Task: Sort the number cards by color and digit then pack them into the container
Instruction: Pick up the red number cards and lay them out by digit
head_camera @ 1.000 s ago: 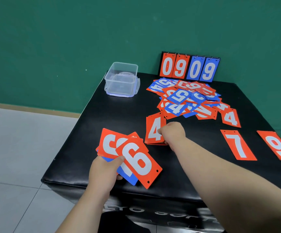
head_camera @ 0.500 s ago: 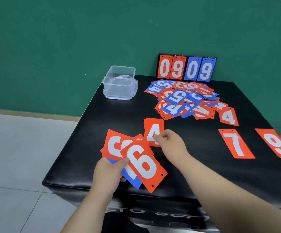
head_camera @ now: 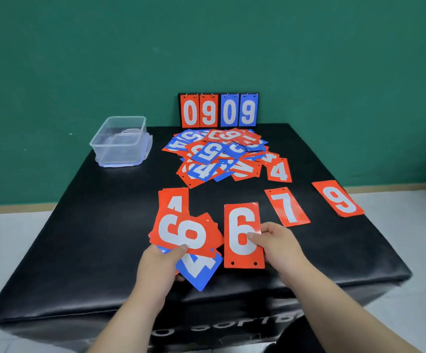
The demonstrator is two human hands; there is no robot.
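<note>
My left hand (head_camera: 159,263) grips a fanned stack of red and blue number cards (head_camera: 184,234), a red card on top and a blue one lowest. My right hand (head_camera: 277,244) pinches a single red 6 card (head_camera: 242,225) by its right edge, just right of the stack. A red 4 card (head_camera: 173,198) lies on the black table (head_camera: 92,225) behind the stack. A red 7 (head_camera: 287,206) and a red 9 (head_camera: 338,198) lie flat to the right. A mixed pile of red and blue cards (head_camera: 219,154) sits further back.
A clear plastic container (head_camera: 120,141) stands open at the table's back left. A flip scoreboard (head_camera: 218,110) showing 09 09 leans against the green wall. Another red 4 (head_camera: 279,170) lies at the pile's right edge. Pale floor surrounds the table.
My right hand let go of the red 4 on the table, came to the stack and took off the red 6, which it now holds apart to the right.
</note>
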